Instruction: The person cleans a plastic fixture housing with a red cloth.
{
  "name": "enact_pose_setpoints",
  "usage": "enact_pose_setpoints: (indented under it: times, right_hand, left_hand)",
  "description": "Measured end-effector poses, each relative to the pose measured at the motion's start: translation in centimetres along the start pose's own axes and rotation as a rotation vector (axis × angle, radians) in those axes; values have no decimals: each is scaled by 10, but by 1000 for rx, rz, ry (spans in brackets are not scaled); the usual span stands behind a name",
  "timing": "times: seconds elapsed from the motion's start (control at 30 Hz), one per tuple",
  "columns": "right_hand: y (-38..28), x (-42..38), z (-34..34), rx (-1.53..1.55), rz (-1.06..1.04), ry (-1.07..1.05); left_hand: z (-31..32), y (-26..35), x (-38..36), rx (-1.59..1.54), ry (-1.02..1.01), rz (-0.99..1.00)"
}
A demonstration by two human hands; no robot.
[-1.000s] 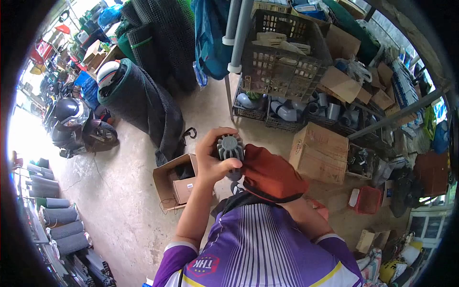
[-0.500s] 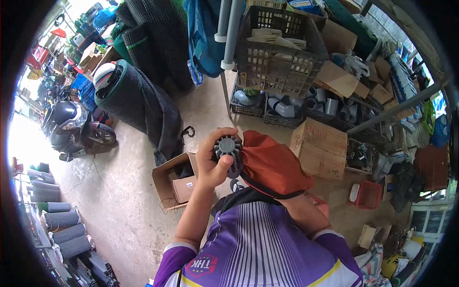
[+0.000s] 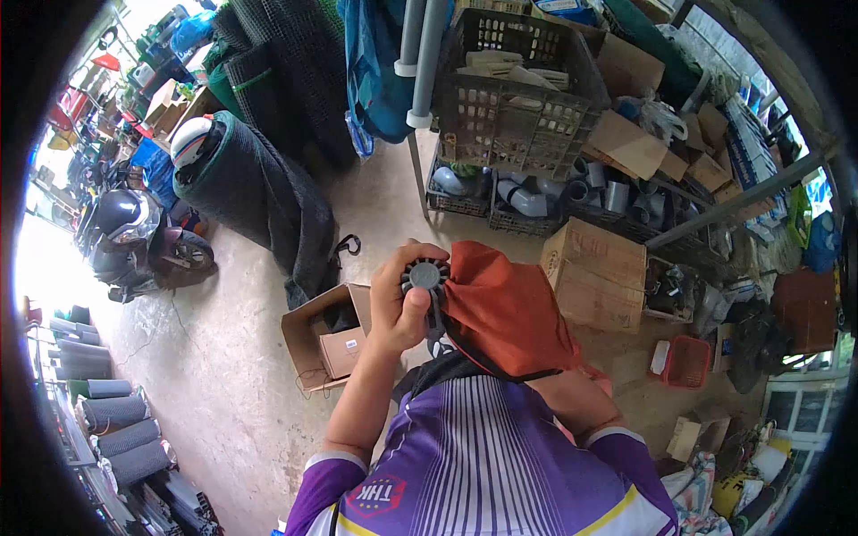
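Note:
My left hand (image 3: 399, 299) is wrapped round a dark grey ribbed round piece (image 3: 425, 274), its thumb pressed on the near side. A narrow dark part hangs below the round head. Against its right side lies a red-orange cloth bag (image 3: 508, 308) with a black edge. My right forearm (image 3: 576, 399) goes under the cloth, and the right hand is hidden beneath it.
An open cardboard box (image 3: 299, 335) lies on the floor to the left, beside a rolled dark mesh (image 3: 255, 192). A closed carton (image 3: 597, 272) and a red basket (image 3: 688, 362) stand to the right. Shelves with a black crate (image 3: 518, 125) are ahead.
The cloth bag has shifted slightly left and its folds have changed, bunching beside the round piece. The round piece is tilted a little differently in my left hand.

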State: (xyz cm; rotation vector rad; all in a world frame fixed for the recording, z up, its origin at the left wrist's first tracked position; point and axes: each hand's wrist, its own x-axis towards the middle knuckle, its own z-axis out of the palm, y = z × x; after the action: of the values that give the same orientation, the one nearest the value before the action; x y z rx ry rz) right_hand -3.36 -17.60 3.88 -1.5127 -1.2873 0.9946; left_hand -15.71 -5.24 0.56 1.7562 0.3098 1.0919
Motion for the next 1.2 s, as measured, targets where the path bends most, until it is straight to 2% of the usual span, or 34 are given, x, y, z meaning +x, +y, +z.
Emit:
enact_pose_setpoints:
  times: [0.07, 0.2, 0.3, 0.4, 0.5, 0.6, 0.67, 0.73, 0.77, 0.83, 0.9, 1.0, 1.1, 1.2]
  right_hand:
    - [-2, 3, 0, -275, -50, -23]
    - [0, 14, 3, -649, -392, -5]
    - [6, 12, 12, -637, -340, 67]
    - [8, 14, 1, -636, -514, 53]
    - [-6, 8, -7, -691, -429, 18]
    - [4, 6, -3, -60, -91, 74]
    - [10, 11, 1, -234, -94, 58]
    - [9, 10, 0, -461, -217, 28]
    - [4, 9, -3, -595, -344, 11]
    - [-3, 13, -5, -725, -466, -25]
    - [-7, 16, -7, -722, -435, -72]
    - [-16, 15, -14, -697, -439, 33]
    - [-26, 16, -17, -613, -324, 36]
    - [-13, 11, -8, -613, -406, 55]
  left_hand:
    - [1, -4, -3, -44, 18, -21]
    - [2, -2, -4, -235, 135, -184]
    - [-2, 1, 2, -155, 24, -174]
    - [0, 2, 2, -133, 21, -153]
    - [4, -4, -4, -129, -21, -99]
    - [8, -4, -10, -144, 11, -80]
    - [5, 0, -7, -102, 1, -68]
    - [-1, -1, -3, -115, 5, -77]
    - [-4, -1, 0, -117, 10, -76]
    - [-7, 3, 5, -110, -14, -75]
    - [-2, 6, 3, -90, -7, -136]
    - [5, 3, -1, -127, -26, -99]
    - [9, 2, -5, -149, 0, -102]
    - [3, 1, -2, -187, 29, -122]
